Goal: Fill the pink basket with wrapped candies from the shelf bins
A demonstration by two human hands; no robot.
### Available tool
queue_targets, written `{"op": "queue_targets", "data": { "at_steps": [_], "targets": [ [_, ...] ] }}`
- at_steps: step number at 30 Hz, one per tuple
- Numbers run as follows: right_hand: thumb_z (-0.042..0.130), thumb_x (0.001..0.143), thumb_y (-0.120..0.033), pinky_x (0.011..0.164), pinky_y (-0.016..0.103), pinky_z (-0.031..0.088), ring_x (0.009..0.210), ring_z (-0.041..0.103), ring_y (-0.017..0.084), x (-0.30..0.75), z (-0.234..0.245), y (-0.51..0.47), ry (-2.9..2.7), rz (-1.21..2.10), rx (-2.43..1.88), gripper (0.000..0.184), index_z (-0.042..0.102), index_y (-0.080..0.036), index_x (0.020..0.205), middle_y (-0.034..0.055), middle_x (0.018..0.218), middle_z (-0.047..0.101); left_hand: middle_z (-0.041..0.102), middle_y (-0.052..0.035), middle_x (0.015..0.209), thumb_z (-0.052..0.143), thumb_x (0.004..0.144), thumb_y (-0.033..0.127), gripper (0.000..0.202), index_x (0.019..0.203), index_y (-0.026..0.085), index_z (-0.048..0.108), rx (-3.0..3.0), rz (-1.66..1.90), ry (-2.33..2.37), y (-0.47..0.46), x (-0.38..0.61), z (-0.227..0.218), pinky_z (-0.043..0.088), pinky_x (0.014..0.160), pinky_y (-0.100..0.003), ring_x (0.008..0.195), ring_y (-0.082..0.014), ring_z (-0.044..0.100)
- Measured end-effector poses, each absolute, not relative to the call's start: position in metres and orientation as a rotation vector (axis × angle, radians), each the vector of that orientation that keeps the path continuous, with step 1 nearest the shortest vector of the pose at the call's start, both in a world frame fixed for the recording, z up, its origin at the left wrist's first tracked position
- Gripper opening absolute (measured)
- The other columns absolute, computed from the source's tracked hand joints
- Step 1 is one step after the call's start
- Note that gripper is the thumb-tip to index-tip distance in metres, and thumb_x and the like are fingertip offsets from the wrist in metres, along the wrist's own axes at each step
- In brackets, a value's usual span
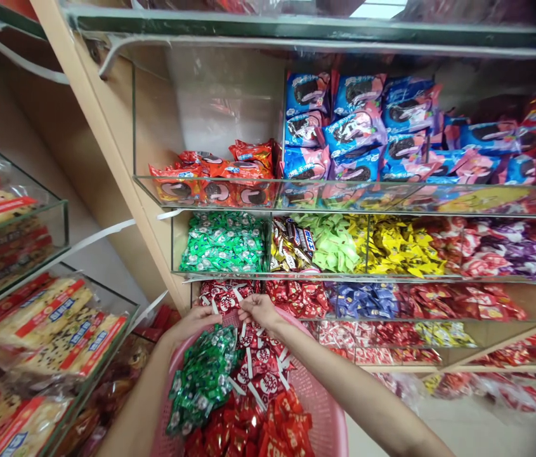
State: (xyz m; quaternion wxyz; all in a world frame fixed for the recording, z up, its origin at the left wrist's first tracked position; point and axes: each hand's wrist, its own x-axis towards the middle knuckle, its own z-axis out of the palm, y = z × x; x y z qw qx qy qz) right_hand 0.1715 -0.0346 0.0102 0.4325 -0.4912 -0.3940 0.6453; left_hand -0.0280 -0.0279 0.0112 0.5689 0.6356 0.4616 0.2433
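A pink plastic basket [338, 416] stands below my hands, in front of the shelves. Inside it, green-wrapped candies [203, 377] fill the left side, dark-red wrapped lollipops [264, 365] with white sticks lie at the back right, and bright red packets [287, 425] are at the near side. My left hand [198, 320] is at the basket's far rim, fingers pinched by a white stick. Close beside it, my right hand [262, 312] has its fingers curled at another stick. Red lollipops [222, 295] in the shelf bin show between and behind both hands.
Glass-fronted bins ahead hold green candies [222, 244], yellow candies [401, 247] and blue packets [365, 301]. Above are blue cookie packs [356, 130] and red cookie packs [234, 168]. Wrapped bread packs [72, 317] fill shelves at left, beyond a wooden upright [120, 165].
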Motion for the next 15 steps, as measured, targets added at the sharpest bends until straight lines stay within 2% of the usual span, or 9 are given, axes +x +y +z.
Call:
{"op": "queue_targets", "data": {
  "at_steps": [9, 12, 15],
  "targets": [
    [0.056, 0.08, -0.011, 0.037, 0.014, 0.04, 0.044, 0.058, 0.007, 0.188, 0.024, -0.027, -1.078, 1.668, -1.239, 0.017, 0.055, -0.01, 0.063, 0.0006, 0.051, 0.061, 0.059, 0.0025, 0.064, 0.065, 0.065, 0.047, 0.032, 0.068, 0.015, 0.065, 1.502, 0.526, 1.077, -0.025, -0.026, 0.014, 0.035, 0.061, -0.022, 0.063, -0.0129, 0.049],
    [0.056, 0.081, -0.015, 0.037, 0.014, 0.039, 0.044, 0.059, 0.008, 0.185, 0.022, -0.028, -1.096, 1.633, -1.228, 0.015, 0.052, -0.012, 0.066, -0.0014, 0.052, 0.06, 0.058, 0.0025, 0.061, 0.067, 0.064, 0.047, 0.033, 0.066, 0.014, 0.066, 1.5, 0.524, 1.087, -0.024, -0.025, 0.013, 0.034, 0.059, -0.023, 0.061, -0.0127, 0.048],
    [0.06, 0.079, -0.024, 0.044, 0.016, 0.043, 0.051, 0.063, 0.01, 0.184, 0.02, -0.031, -1.121, 1.588, -1.176, 0.016, 0.05, -0.014, 0.072, -0.0036, 0.054, 0.058, 0.059, 0.0011, 0.061, 0.068, 0.064, 0.045, 0.033, 0.066, 0.013, 0.067, 1.485, 0.53, 1.101, -0.023, -0.025, 0.012, 0.035, 0.06, -0.023, 0.062, -0.0137, 0.05]
  ]
}}
